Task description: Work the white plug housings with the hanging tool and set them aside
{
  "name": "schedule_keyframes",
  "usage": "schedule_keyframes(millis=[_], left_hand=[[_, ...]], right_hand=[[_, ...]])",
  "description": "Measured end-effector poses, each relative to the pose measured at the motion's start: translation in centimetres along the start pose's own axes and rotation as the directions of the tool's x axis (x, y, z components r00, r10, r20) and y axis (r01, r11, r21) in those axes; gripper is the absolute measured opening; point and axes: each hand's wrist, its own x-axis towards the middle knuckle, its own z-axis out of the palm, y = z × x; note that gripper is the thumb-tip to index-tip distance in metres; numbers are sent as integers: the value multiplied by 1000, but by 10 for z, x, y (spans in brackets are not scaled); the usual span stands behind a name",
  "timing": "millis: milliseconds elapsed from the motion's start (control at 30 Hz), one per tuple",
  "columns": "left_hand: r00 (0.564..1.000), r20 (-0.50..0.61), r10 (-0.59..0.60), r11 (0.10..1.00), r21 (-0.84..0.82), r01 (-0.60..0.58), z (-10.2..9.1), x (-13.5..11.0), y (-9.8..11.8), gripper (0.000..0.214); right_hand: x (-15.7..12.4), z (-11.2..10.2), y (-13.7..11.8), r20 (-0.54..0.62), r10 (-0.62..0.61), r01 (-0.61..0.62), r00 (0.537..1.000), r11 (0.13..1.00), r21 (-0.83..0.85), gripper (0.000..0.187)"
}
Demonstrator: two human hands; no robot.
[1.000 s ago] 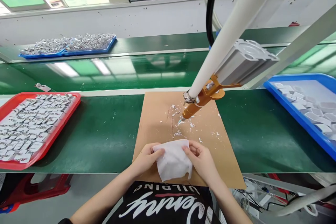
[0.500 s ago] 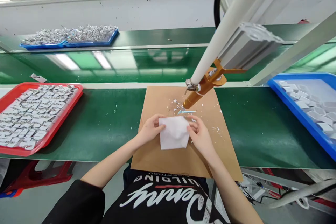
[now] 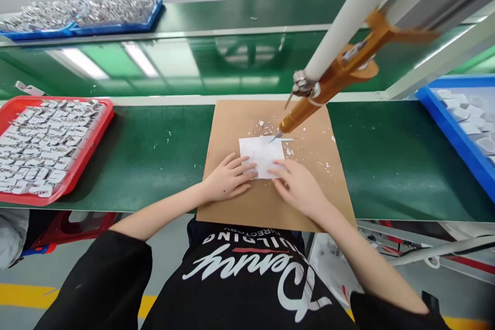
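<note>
White sheet [image 3: 260, 153] lies partly under left grip [image 3: 225, 180] and, seemingly, right grip [image 3: 300, 185].

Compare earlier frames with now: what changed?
The white sheet moved forward, toward the orange nozzle, from held up to lying on the cardboard. The left hand and right hand released their pinch; fingers now rest on it. Same: cardboard, red tray.

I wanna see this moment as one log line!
left hand: fingers on white sheet; right hand: fingers on sheet; sheet: on cardboard; orange nozzle: tip near sheet's far edge
</note>
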Motion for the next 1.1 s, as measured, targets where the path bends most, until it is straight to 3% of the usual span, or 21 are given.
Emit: schedule_keyframes(millis=[33,100,133,200,300,400,533,633,767,900,1033,1067,1100], left_hand=[[999,17,34,999,2,-34,0,3,-4,36],[997,39,70,998,4,-71,-3,11,-13,38],[996,49,79,997,3,-79,-4,16,-17,38],[995,65,81,997,-2,-81,-7,25,-23,39],[996,55,71,997,-15,-70,-11,30,-27,45],[996,20,91,994,-59,-90,-11,26,-28,50],[992,14,122,982,-147,-118,-8,22,-27,51],[994,63,94,982,-170,-82,-11,23,-25,53],[989,124,83,980,-191,-59,-16,25,-25,56],[985,148,88,980,-191,-59,-14,23,-26,59],[990,107,88,979,-193,-66,-11,22,-25,56],[992,93,89,975,-211,-68,-11,22,-25,54],[993,81,90,970,-235,-68,-12,22,-26,52]], right_hand=[[6,-7,3,-49,111,-109,993,993,45,29],[21,-24,8,-163,325,-281,932,928,244,39],[29,-34,9,-203,342,-255,917,897,362,46],[45,-54,8,-317,276,-58,907,829,557,50],[66,-78,-4,-377,73,266,923,587,765,51],[80,-86,-19,-375,-14,340,927,455,823,52],[89,-81,-30,-364,-6,340,931,369,865,16],[92,-74,-32,-425,27,393,905,329,858,10],[96,-68,-30,-597,77,553,798,297,778,20],[97,-63,-31,-638,214,524,740,411,746,14],[98,-59,-35,-694,262,482,671,557,676,15],[101,-59,-34,-695,281,471,662,566,677,15],[105,-61,-32,-659,311,455,685,525,720,13]])
